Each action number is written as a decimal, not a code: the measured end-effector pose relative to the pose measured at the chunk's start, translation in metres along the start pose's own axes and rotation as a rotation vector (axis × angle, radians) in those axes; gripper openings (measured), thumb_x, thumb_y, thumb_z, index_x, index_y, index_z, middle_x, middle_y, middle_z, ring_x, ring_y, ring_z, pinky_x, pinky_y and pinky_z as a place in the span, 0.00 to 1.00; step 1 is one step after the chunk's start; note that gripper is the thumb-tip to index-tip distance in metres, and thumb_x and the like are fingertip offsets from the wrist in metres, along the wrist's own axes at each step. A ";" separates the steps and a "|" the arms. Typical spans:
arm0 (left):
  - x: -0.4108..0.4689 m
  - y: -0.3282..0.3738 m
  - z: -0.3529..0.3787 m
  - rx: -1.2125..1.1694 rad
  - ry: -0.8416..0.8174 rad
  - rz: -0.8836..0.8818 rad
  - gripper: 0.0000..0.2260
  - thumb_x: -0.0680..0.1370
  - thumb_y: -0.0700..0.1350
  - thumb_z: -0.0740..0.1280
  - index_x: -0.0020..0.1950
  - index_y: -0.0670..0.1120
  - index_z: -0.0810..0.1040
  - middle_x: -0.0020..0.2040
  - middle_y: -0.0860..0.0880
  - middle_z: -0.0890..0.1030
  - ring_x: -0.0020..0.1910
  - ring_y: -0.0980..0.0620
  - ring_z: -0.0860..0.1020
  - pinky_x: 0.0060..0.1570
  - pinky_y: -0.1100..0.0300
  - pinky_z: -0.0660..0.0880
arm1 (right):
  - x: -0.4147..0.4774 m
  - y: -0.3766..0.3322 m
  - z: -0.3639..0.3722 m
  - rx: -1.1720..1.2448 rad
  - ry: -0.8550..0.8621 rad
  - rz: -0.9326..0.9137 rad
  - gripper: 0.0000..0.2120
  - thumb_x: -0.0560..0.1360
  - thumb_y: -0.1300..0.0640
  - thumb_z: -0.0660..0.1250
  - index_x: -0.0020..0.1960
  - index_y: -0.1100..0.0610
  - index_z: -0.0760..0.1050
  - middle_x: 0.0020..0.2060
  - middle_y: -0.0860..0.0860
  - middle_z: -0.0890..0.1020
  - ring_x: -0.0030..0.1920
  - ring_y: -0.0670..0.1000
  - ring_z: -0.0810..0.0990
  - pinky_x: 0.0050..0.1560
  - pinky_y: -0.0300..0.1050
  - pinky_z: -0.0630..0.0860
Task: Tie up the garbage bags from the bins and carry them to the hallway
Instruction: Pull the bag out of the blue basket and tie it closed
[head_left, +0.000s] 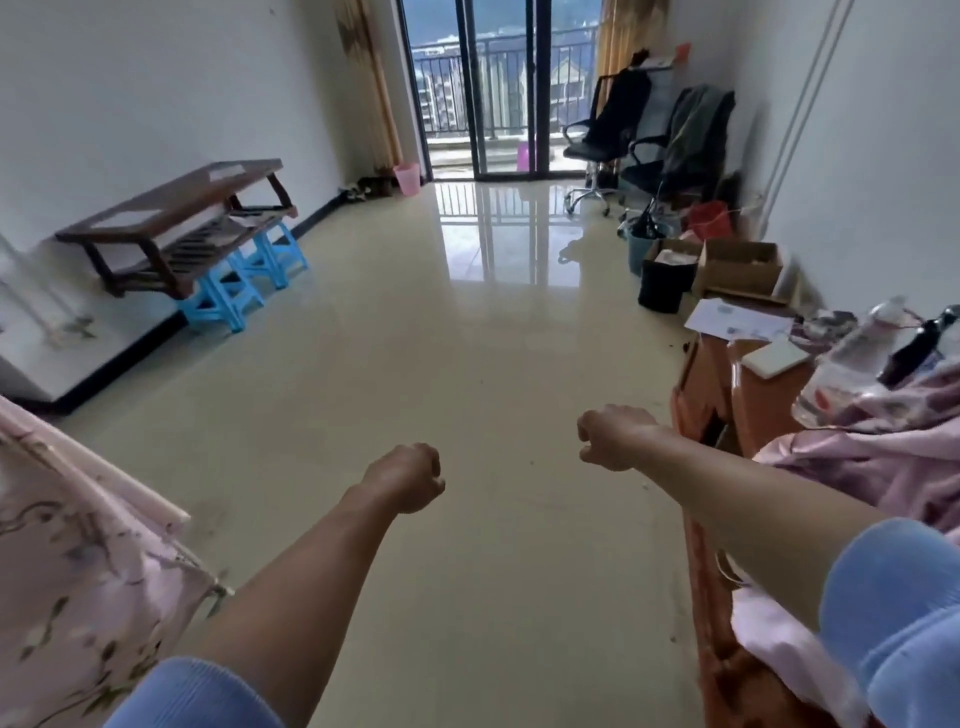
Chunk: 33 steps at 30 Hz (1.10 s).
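Note:
Both my arms reach forward over the shiny tiled floor. My left hand (408, 478) is curled into a fist and holds nothing. My right hand (610, 435) is also curled, with nothing in it. A black bin (665, 286) with a dark bag and pale waste inside stands at the right wall, well ahead of my right hand. A small pink bin (407, 178) stands far off beside the balcony door. A blue-grey bucket (641, 244) sits just behind the black bin.
A dark wooden table (176, 223) over blue stools (234, 291) lines the left wall. Cardboard boxes (737, 267), papers and two office chairs (608, 135) crowd the right wall. An orange wooden seat (727, 395) with pink cloth and a plastic bottle (852, 364) stands close on my right.

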<state>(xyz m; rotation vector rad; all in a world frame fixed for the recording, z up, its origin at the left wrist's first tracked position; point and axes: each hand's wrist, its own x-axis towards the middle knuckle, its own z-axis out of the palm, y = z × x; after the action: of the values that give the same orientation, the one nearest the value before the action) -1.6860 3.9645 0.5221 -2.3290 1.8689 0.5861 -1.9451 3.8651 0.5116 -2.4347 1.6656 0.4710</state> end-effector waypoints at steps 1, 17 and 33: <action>0.026 0.001 -0.008 -0.006 -0.005 -0.017 0.12 0.78 0.51 0.64 0.59 0.49 0.77 0.62 0.47 0.78 0.59 0.46 0.77 0.52 0.60 0.70 | 0.028 0.004 -0.007 0.003 0.004 -0.013 0.15 0.78 0.48 0.62 0.61 0.53 0.75 0.57 0.53 0.79 0.55 0.56 0.79 0.51 0.47 0.74; 0.526 0.107 -0.169 0.009 -0.060 0.149 0.11 0.77 0.50 0.65 0.57 0.49 0.78 0.59 0.45 0.80 0.56 0.45 0.78 0.51 0.59 0.72 | 0.448 0.165 -0.133 0.118 -0.078 0.195 0.17 0.79 0.46 0.62 0.65 0.51 0.74 0.60 0.51 0.78 0.57 0.53 0.78 0.48 0.44 0.71; 0.984 0.273 -0.296 0.003 -0.085 0.203 0.10 0.77 0.49 0.64 0.55 0.49 0.79 0.57 0.46 0.80 0.54 0.46 0.78 0.50 0.59 0.73 | 0.873 0.404 -0.240 0.138 -0.169 0.299 0.16 0.77 0.45 0.64 0.62 0.51 0.74 0.61 0.51 0.78 0.58 0.54 0.78 0.53 0.46 0.75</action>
<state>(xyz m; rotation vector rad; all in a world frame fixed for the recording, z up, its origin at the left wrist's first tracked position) -1.7067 2.9018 0.4897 -2.0911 2.0793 0.6902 -1.9886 2.8756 0.4593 -1.9982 1.9242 0.5615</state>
